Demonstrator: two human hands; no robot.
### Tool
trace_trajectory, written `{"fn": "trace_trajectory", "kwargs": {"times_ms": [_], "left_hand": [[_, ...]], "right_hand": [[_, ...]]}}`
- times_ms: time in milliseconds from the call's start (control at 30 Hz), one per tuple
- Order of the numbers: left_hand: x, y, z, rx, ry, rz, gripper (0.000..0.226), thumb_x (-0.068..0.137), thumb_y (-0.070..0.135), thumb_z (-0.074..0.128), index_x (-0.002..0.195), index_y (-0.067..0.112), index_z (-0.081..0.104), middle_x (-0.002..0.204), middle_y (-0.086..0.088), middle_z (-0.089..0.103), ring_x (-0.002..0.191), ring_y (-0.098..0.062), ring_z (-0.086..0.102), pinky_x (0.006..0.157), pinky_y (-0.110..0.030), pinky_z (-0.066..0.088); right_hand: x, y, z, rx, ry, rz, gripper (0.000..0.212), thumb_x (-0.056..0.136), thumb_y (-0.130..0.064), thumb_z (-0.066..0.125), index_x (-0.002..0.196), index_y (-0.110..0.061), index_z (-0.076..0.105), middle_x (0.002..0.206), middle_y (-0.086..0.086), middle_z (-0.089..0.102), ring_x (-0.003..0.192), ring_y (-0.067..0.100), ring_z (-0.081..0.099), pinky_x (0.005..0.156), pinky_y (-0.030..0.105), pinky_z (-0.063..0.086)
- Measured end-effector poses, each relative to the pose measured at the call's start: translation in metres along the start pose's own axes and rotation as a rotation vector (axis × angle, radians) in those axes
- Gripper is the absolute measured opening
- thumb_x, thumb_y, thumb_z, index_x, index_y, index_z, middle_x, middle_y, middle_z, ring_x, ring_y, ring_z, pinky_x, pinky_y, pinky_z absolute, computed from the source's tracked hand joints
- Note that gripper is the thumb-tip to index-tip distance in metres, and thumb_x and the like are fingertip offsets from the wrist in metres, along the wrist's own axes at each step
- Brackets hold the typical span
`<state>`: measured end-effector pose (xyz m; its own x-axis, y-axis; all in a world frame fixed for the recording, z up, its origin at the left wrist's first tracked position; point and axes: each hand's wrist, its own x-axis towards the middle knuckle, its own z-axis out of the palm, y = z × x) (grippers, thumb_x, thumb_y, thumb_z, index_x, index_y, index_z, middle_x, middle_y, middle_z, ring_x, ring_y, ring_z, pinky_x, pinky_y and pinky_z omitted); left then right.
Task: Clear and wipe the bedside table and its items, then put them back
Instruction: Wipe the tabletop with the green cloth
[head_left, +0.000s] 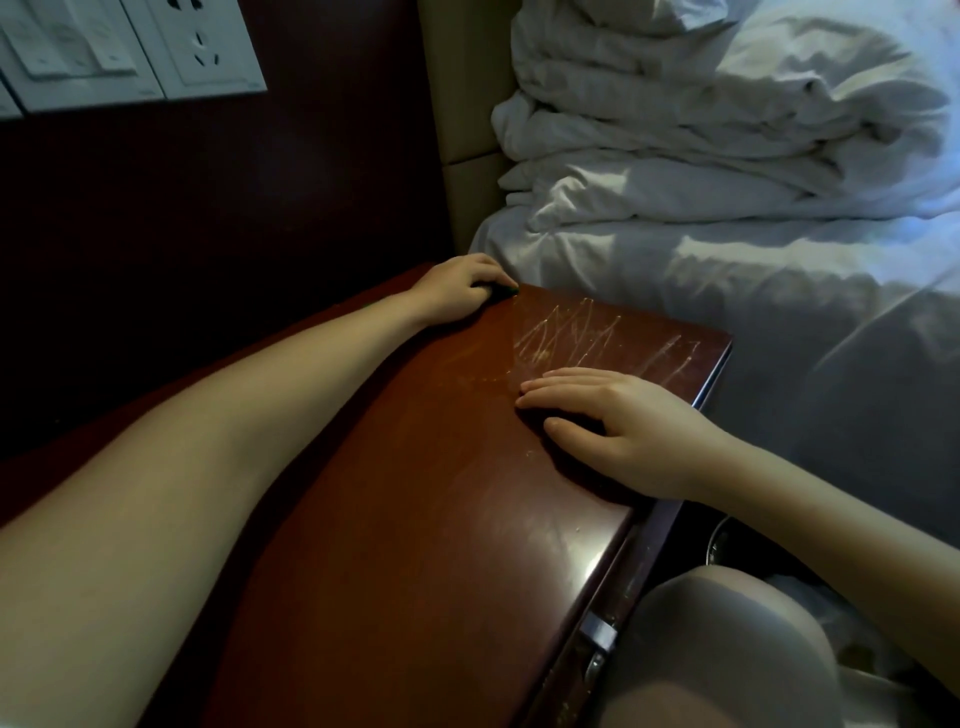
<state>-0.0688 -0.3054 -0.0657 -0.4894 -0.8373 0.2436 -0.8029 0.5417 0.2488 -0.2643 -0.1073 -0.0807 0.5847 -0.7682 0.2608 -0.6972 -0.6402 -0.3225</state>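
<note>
The bedside table (415, 519) has a glossy red-brown wooden top with pale streaks of residue (571, 338) near its far right corner. My left hand (457, 288) reaches to the far back corner, fingers curled round a small dark green thing (503, 292) that is mostly hidden under them. My right hand (613, 421) rests flat on the top near the right edge, fingers straight, thumb spread. No other items stand on the top.
A bed with rumpled white bedding (727, 156) lies right beside the table. A dark wall panel with white switches and sockets (130, 47) is behind. A drawer handle (597, 634) shows on the front, next to my knee (727, 649).
</note>
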Motion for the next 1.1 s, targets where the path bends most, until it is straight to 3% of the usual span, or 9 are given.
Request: {"fn": "trace_trajectory", "kwargs": {"times_ms": [233, 533, 667, 867, 1000, 1100], "left_hand": [[-0.021, 0.006, -0.001, -0.061, -0.010, 0.095, 0.033, 0.093, 0.004, 0.048, 0.114, 0.019, 0.068, 0.125, 0.003, 0.056, 0.118, -0.011, 0.048, 0.099, -0.020, 0.032], [-0.062, 0.015, -0.006, -0.127, -0.037, 0.222, 0.032, 0.091, 0.001, 0.053, 0.111, 0.018, 0.070, 0.117, 0.008, 0.056, 0.116, -0.012, 0.051, 0.104, -0.033, 0.038], [-0.085, 0.022, -0.009, -0.138, -0.054, 0.270, 0.031, 0.088, 0.010, 0.050, 0.111, 0.018, 0.070, 0.116, 0.009, 0.056, 0.115, -0.012, 0.053, 0.103, -0.034, 0.040], [-0.114, 0.036, -0.012, -0.070, -0.038, 0.298, 0.033, 0.090, 0.013, 0.047, 0.115, 0.020, 0.068, 0.119, 0.006, 0.056, 0.115, -0.010, 0.049, 0.101, -0.021, 0.034], [-0.125, 0.041, -0.016, -0.080, -0.036, 0.247, 0.033, 0.091, 0.008, 0.049, 0.115, 0.018, 0.068, 0.120, 0.002, 0.058, 0.113, -0.008, 0.050, 0.100, -0.016, 0.033], [-0.126, 0.036, -0.026, -0.114, 0.008, 0.038, 0.034, 0.090, 0.001, 0.051, 0.115, 0.017, 0.068, 0.120, 0.001, 0.059, 0.113, -0.008, 0.052, 0.098, -0.013, 0.034]], "right_hand": [[-0.001, -0.001, 0.000, -0.006, 0.005, -0.004, 0.038, 0.097, -0.030, 0.045, 0.134, -0.030, 0.049, 0.142, -0.013, 0.044, 0.133, 0.001, 0.032, 0.107, 0.016, 0.022], [0.000, -0.001, 0.001, -0.020, 0.033, -0.012, 0.037, 0.096, -0.029, 0.046, 0.133, -0.030, 0.050, 0.140, -0.014, 0.046, 0.132, 0.000, 0.033, 0.105, 0.014, 0.022], [-0.001, -0.001, 0.001, -0.021, 0.027, -0.013, 0.038, 0.096, -0.030, 0.044, 0.134, -0.030, 0.049, 0.141, -0.013, 0.045, 0.132, 0.000, 0.033, 0.104, 0.014, 0.021], [0.000, -0.001, 0.002, -0.020, 0.042, -0.031, 0.037, 0.096, -0.028, 0.045, 0.133, -0.027, 0.051, 0.140, -0.011, 0.047, 0.130, 0.001, 0.036, 0.103, 0.012, 0.022], [0.000, -0.002, 0.001, -0.021, 0.036, -0.055, 0.037, 0.096, -0.027, 0.045, 0.133, -0.026, 0.051, 0.140, -0.010, 0.047, 0.131, 0.002, 0.036, 0.104, 0.013, 0.022], [-0.001, -0.002, -0.002, -0.013, 0.049, -0.070, 0.038, 0.097, -0.025, 0.046, 0.134, -0.023, 0.050, 0.140, -0.007, 0.047, 0.131, 0.004, 0.036, 0.103, 0.011, 0.019]]}}
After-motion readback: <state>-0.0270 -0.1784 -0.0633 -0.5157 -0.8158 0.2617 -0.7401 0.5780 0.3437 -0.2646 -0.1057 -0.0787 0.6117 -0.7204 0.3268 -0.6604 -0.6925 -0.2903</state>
